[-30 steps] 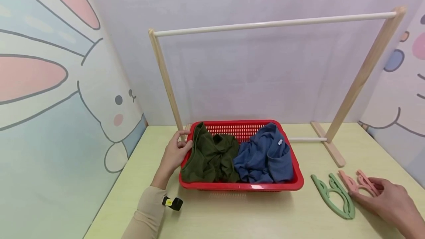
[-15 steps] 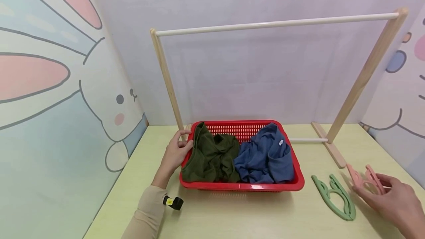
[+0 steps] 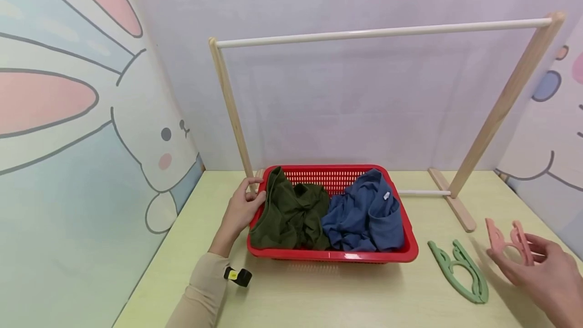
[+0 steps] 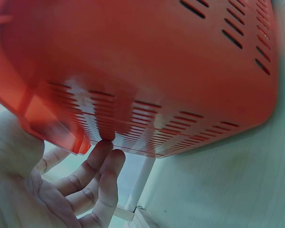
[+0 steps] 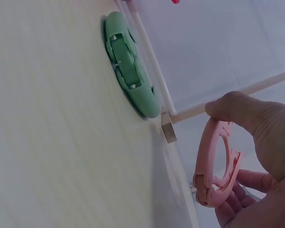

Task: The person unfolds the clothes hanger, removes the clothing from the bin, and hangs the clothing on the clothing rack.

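My left hand (image 3: pixel 242 206) holds the left rim of a red plastic basket (image 3: pixel 328 255). In the left wrist view, its fingertips (image 4: pixel 107 164) sit under the rim, against the slotted side. Inside the basket lie a crumpled dark green garment (image 3: pixel 291 216) on the left and a blue one (image 3: pixel 364 216) with a small white tag on the right. At the far right my right hand (image 3: pixel 539 270) pinches a folded pink folding hanger (image 3: pixel 495 239) between thumb and fingers, raised over the table. A matching green folding hanger (image 5: pixel 128 66) lies folded on the table beside it.
Behind the basket stands a rack with wooden posts (image 3: pixel 505 100) and a white top rail (image 3: pixel 382 33). Its right foot (image 3: pixel 451 201) rests on the pale wooden table (image 3: pixel 319 302). A rabbit-printed panel (image 3: pixel 91 176) borders the left side.
My right hand has lifted the pink hanger off the table and tilted it more upright, shifting slightly right, away from the green one. My left hand and the basket stay put.
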A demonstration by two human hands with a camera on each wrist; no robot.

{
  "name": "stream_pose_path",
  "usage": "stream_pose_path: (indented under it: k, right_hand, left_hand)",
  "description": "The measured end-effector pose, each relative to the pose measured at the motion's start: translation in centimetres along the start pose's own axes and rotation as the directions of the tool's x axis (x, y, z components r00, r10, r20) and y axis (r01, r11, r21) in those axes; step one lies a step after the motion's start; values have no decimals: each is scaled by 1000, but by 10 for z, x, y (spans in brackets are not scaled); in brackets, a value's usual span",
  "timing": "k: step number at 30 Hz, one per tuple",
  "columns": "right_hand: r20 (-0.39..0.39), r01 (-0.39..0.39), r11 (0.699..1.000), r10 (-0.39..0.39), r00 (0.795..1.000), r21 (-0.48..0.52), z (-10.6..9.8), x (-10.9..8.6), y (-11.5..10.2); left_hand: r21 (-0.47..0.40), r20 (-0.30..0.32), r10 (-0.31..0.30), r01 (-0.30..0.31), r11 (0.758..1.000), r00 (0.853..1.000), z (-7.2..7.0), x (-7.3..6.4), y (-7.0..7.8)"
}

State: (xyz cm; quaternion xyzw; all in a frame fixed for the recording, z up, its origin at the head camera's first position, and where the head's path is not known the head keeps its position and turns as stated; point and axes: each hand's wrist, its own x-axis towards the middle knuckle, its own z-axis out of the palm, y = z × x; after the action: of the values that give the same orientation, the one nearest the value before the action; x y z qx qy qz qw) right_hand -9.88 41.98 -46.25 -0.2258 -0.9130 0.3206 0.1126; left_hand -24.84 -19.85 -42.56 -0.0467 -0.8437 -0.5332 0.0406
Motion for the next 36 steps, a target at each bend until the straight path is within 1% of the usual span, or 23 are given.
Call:
stream_pose_path:
  k: [4, 11, 16, 23, 27, 36]
  right_hand:
    - [-33, 26, 999, -25, 999, 44, -1, 2, 1]
    - [-67, 25, 998, -22, 998, 51, 0, 3, 0]
    - [-98, 39, 997, -33, 995, 59, 1, 1, 0]
    - [-136, 72, 991, -57, 989, 110, 0, 2, -4]
    - [-145, 88, 988, -70, 987, 123, 0, 1, -7]
    - [-175, 84, 981, -53, 983, 172, 3, 1, -11]
  left_hand:
    - [-4, 2, -4, 4, 1000, 1000, 0, 0, 0]
    - [4, 2, -5, 5, 1000, 1000, 0, 0, 2]
    - [7, 4, -3, 3, 1000, 1000, 1, -1, 3]
    - [9, 1, -3, 3, 1000, 1000, 1, -1, 3]
    - [10, -3, -10, 10, 1000, 1000, 1, -1, 3]
    - [7, -4, -12, 12, 1000, 1000, 1, 0, 3]
